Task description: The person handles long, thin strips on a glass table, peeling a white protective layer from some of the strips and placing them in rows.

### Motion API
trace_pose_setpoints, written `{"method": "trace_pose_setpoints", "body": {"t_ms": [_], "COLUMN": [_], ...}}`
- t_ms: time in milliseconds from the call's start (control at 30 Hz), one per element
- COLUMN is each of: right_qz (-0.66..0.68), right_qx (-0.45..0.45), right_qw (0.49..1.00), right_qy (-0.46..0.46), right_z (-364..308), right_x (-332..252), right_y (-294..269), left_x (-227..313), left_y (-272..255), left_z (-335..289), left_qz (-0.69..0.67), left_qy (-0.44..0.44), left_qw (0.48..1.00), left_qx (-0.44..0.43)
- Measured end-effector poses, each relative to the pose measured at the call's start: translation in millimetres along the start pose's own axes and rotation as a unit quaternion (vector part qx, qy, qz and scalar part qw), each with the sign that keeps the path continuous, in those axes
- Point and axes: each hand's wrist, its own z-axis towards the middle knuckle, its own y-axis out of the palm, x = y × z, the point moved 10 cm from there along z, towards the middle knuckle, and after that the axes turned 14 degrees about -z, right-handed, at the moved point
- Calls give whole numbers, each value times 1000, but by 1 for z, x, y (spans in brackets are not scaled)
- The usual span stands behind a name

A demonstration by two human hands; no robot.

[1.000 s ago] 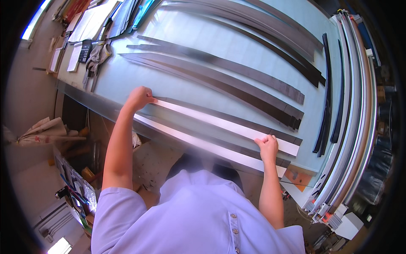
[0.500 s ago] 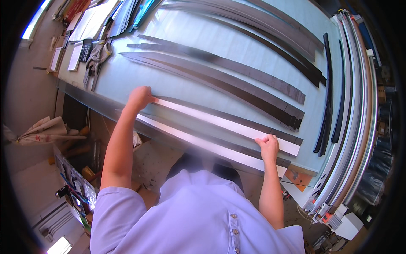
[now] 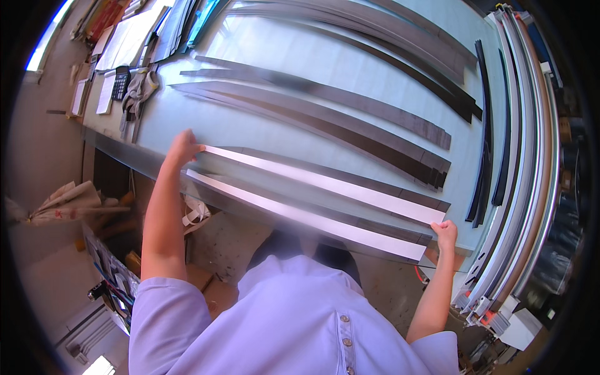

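A long white strip (image 3: 325, 184) runs across the near part of the glass-topped table, laid along a dark grey strip (image 3: 375, 182) that shows past its far edge. My left hand (image 3: 184, 149) pinches the white strip's left end. At the other end, the closed fingers of my right hand (image 3: 445, 235) grip the near corner. Closer to me, a second white strip (image 3: 300, 217) lies beside another dark grey strip (image 3: 337, 217) at the table's edge, and neither hand touches it. Some blur softens the left hand.
Several dark strips (image 3: 312, 119) lie fanned across the table (image 3: 219, 47), with more (image 3: 356, 28) farther off. Black strips (image 3: 482, 137) lie near the long metal rails (image 3: 531, 125) on the right. Gloves (image 3: 137, 94), a calculator (image 3: 120, 83) and papers (image 3: 128, 37) sit at the left.
My right hand has slid right to the end of the white strip. My left hand has shifted left, still at the strip's left end. The view has also moved slightly.
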Motion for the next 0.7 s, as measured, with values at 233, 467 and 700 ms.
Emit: {"method": "trace_pose_setpoints", "body": {"t_ms": [233,467,700], "right_qz": [33,54,-11], "right_qx": [-54,-46,156], "right_qw": [998,997,978], "right_qy": [-6,-7,-141], "right_z": [22,15,-45], "right_x": [46,31,-83], "right_y": [13,3,-41], "left_x": [-14,-32,30], "left_y": [-4,-4,7], "left_z": [10,22,-43], "left_qz": [-13,-61,60], "left_qy": [14,43,179], "left_qw": [1000,997,957], "left_qx": [0,6,219]}}
